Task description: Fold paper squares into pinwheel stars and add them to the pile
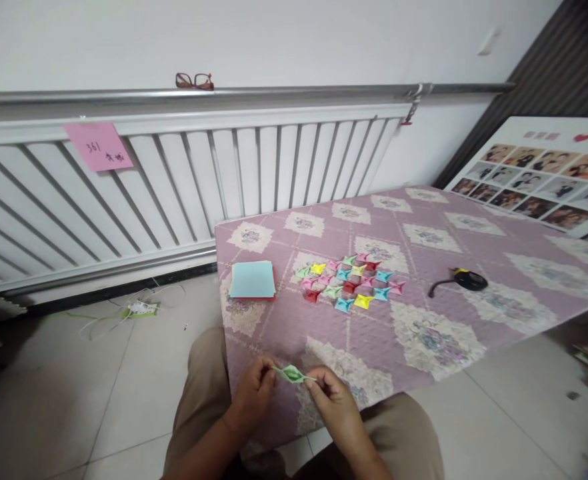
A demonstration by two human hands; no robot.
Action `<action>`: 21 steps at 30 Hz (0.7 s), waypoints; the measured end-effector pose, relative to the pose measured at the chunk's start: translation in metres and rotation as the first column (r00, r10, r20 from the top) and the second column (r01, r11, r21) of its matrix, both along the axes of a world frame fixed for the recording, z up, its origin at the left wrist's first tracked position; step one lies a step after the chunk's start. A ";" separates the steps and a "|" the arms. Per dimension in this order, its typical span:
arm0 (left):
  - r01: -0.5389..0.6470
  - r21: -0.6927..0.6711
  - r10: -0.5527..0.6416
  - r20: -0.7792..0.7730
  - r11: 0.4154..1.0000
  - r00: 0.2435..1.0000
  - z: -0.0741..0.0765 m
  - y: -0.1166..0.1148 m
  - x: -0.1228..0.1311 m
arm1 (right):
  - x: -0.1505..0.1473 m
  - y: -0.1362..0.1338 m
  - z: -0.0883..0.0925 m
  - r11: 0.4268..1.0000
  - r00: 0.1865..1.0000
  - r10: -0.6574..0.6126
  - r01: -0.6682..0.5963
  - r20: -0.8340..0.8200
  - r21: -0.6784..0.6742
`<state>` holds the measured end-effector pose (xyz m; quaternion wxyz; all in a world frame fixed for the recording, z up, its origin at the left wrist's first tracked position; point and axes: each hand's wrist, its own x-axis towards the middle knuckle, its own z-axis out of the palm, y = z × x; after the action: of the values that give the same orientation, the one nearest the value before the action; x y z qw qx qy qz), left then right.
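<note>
Between my two hands, just over the near edge of the table, is a light green folded paper figure (293,375) with pointed ends and a slightly opened middle. My left hand (255,393) pinches its left tip, and my right hand (334,400) pinches the right tip. Farther back on the table stand several small folded paper figures (350,287) in rows, coloured pink, yellow, blue, green and red. To their left lies a stack of square paper sheets (253,280), light blue on top, with a red edge showing below.
A floral purple tablecloth (294,320) covers the table. A black and yellow object with a short strap or cord (470,279) lies to the right. Behind are a white radiator (254,163), glasses (195,81) on a pipe and a photo board (534,173). A power strip (143,309) with cables lies on the floor.
</note>
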<state>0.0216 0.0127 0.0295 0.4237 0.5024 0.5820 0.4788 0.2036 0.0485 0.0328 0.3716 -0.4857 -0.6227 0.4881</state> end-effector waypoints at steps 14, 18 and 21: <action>0.148 0.028 -0.132 -0.306 0.989 0.943 -0.010 0.000 -0.010 | 0.009 0.002 -0.011 0.981 0.987 0.061 -0.087 0.151 0.175; 0.237 0.045 -0.179 -0.522 0.971 0.834 -0.009 -0.001 -0.009 | 0.011 0.003 -0.011 0.959 0.970 0.106 -0.158 0.220 0.234; 0.269 0.027 -0.190 -0.640 0.963 0.745 -0.008 0.001 -0.007 | 0.012 0.003 -0.013 0.940 0.954 0.116 -0.195 0.277 0.279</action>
<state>0.0141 0.0135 0.0213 0.2290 0.7254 0.5948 0.2598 0.2157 0.0513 0.0198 0.3180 -0.4306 -0.7697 0.3478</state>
